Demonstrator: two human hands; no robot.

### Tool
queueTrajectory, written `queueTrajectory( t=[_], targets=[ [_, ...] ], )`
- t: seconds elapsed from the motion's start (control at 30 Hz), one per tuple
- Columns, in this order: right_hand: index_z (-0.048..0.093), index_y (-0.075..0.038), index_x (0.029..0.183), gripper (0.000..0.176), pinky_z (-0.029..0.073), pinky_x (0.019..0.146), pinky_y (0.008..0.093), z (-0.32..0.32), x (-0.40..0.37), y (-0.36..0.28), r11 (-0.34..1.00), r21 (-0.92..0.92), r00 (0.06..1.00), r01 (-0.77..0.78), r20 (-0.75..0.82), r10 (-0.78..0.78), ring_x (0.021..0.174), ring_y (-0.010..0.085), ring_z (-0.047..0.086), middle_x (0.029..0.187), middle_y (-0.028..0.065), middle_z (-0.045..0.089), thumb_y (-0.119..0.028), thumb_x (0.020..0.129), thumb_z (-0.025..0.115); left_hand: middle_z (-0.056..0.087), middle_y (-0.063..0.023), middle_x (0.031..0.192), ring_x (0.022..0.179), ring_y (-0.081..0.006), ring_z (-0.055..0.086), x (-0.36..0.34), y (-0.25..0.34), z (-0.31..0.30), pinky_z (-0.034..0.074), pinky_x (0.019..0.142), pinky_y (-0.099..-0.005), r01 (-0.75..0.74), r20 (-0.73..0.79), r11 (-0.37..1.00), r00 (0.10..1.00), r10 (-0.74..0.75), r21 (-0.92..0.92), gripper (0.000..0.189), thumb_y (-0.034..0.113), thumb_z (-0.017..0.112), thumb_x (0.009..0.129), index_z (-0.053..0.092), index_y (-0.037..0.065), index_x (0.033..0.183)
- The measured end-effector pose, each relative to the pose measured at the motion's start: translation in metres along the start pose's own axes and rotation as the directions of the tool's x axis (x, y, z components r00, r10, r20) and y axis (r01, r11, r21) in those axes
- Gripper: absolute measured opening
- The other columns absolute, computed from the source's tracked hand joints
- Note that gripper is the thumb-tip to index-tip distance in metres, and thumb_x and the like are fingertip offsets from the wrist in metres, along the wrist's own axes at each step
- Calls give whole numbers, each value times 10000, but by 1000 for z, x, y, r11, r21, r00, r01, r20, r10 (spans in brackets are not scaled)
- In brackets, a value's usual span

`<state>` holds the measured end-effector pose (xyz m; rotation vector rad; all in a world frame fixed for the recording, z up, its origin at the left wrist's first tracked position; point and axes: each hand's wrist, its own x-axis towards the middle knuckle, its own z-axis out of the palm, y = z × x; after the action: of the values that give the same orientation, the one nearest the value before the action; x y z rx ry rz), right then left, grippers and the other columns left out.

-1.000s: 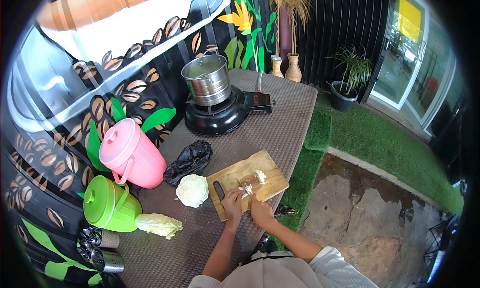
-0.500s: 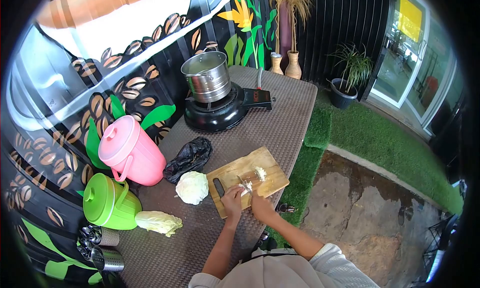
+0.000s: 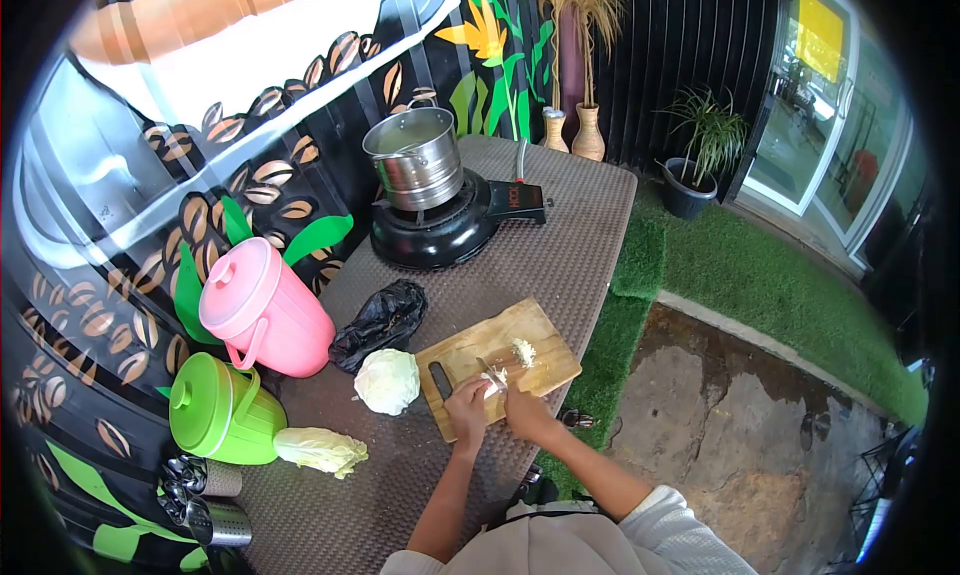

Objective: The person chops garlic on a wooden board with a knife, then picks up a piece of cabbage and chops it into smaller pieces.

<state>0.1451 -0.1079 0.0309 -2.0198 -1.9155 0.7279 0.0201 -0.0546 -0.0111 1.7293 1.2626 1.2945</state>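
On the wooden cutting board (image 3: 552, 368), laid at a slant near the edge of the desk (image 3: 300, 495), one small heap of finely chopped white bits (image 3: 523, 352) is already cut. More white pieces (image 3: 491, 387) lie beside the knife (image 3: 487, 368), apparently only partly chopped, so the cutting looks midway.

The left hand (image 3: 466, 406) has its fingers drawn together, seemingly pinching those pieces at the blade. The right hand (image 3: 527, 415) is closed around what seems to be the knife's handle, mostly hidden by the grip.

The round cabbage (image 3: 387, 381), just beside the board, looks uncut, and the napa cabbage (image 3: 320, 451) lies farther off, near the green jug (image 3: 228, 415). A metal pot (image 3: 415, 170) sits on the portable stove (image 3: 435, 240); whether the flame is lit, I cannot tell.
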Motion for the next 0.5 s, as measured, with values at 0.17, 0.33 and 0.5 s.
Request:
queueTrajectory(
  t=[0.17, 0.33, 0.5],
  targets=[
    [442, 51, 1018, 241, 530, 643, 506, 15, -3, -10, 992, 12, 984, -122, -127, 123, 754, 424, 651, 796, 253, 645, -117, 858, 504, 676, -168, 942, 914, -272, 643, 0, 8, -2, 487, 825, -322, 41, 3, 999, 999, -40, -19, 102, -6, 641, 784, 690, -43, 865],
    [431, 63, 1084, 299, 547, 696, 460, -13, 9, -6, 997, -5, 997, -79, 21, 79, 807, 391, 665, 837, 267, 646, -80, 836, 516, 679, -166, 933, 904, -265, 650, 0, 7, 0, 493, 814, -316, 28, -9, 999, 1000, -28, -31, 96, -4, 653, 780, 694, -39, 859],
    [432, 59, 1070, 287, 544, 703, 462, -8, -9, -11, 996, 8, 995, -90, 36, 90, 823, 398, 661, 839, 266, 646, -74, 832, 522, 673, -156, 981, 935, -229, 633, -1, -3, 0, 476, 833, -295, 63, 20, 997, 998, -62, -51, 102, -6, 657, 799, 697, -42, 886]
  ],
)
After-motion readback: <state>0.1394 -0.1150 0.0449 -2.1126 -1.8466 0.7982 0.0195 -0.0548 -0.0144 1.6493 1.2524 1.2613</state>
